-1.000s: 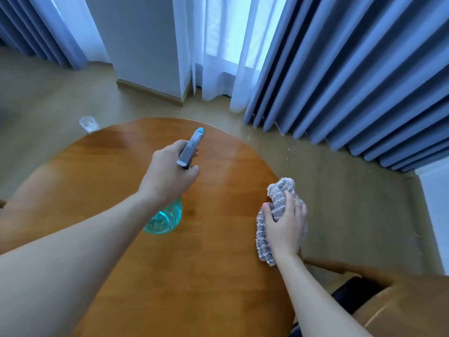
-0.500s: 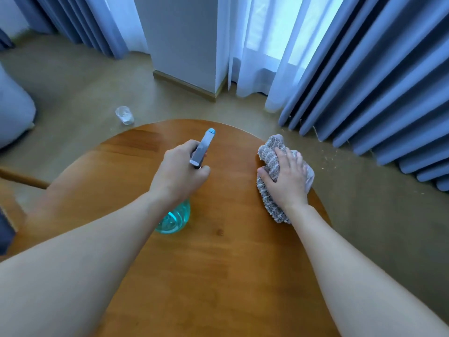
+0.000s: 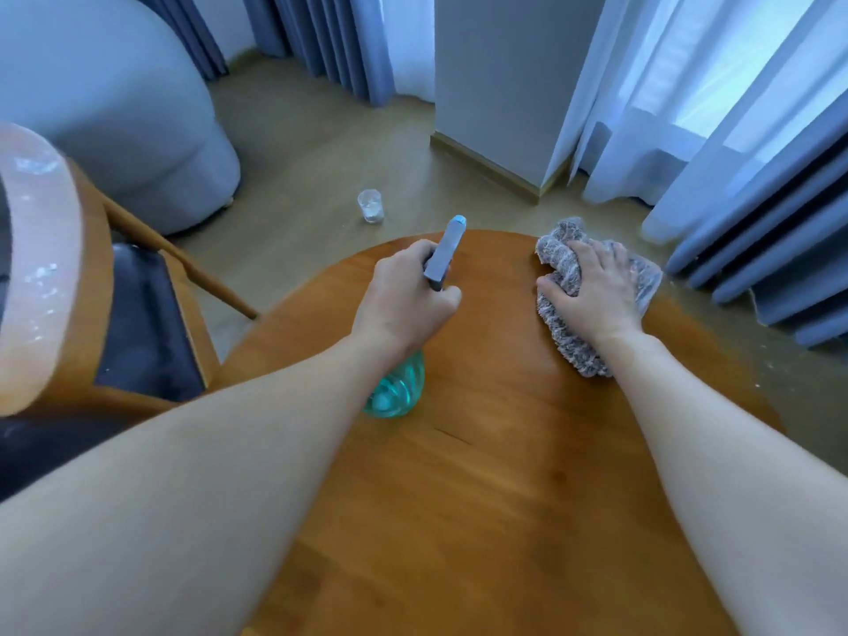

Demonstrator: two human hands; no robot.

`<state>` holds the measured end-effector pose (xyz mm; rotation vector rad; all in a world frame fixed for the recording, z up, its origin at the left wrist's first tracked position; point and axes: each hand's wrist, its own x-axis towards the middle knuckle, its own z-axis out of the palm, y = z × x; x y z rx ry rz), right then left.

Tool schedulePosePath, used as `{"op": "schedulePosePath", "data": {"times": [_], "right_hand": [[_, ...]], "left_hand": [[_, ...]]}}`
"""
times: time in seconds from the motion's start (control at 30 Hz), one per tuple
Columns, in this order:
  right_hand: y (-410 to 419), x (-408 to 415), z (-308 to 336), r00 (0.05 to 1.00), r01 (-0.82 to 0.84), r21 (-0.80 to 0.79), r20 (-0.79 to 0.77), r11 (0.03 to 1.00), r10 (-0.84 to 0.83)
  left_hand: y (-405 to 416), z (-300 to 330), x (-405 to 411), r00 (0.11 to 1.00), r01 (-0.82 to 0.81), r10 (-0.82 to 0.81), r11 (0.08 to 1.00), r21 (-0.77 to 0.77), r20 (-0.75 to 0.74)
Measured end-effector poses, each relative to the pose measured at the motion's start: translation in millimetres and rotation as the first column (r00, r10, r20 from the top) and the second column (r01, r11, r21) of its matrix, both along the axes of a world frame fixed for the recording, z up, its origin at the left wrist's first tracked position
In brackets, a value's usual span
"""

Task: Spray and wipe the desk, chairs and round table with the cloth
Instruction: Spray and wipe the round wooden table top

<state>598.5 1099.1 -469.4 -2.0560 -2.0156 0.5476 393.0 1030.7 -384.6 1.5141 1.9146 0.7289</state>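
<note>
Head view: left hand (image 3: 404, 298) fingers wrap spray bottle (image 3: 443, 254); right hand (image 3: 592, 291) fingers grip cloth (image 3: 562, 268).

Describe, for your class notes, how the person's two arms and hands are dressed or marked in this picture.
Both forearms are bare up to the frame's edge, with no sleeve in view. The left hand and the right hand wear no gloves. No watch, bracelet or ring shows on either wrist or on the visible fingers, and no markings can be seen.

No readable text, label, brand, number or sign shows on anything in view.
</note>
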Motion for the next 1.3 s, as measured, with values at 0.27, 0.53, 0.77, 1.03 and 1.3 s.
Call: {"op": "schedulePosePath", "data": {"times": [0.27, 0.53, 0.77, 1.03, 1.3], "right_hand": [[10, -116, 0, 0.963, -0.269, 0.010, -0.023, 0.963, 0.269], [-38, -206, -4, 0.875, -0.483, 0.015, -0.045, 0.876, 0.483], [-110, -241, 0, 0.808, -0.583, 0.021, -0.084, 0.812, 0.583], [-224, -265, 0, 0.726, -0.681, 0.024, -0.112, 0.732, 0.678], [-350, -276, 0, 0.689, -0.710, 0.094, -0.112, 0.698, 0.716]], "left_hand": [[-16, 3, -65, 0.973, -0.226, 0.225, 0.974, 0.022, 0.044], [-61, 10, -122, 0.951, -0.307, 0.308, 0.950, 0.065, -0.007], [-137, 11, -173, 0.942, -0.327, 0.329, 0.944, 0.039, -0.062], [-239, 22, -200, 0.928, -0.369, 0.369, 0.929, 0.011, -0.044], [-344, 19, -222, 0.933, -0.361, 0.361, 0.933, 0.007, 0.006]]}}
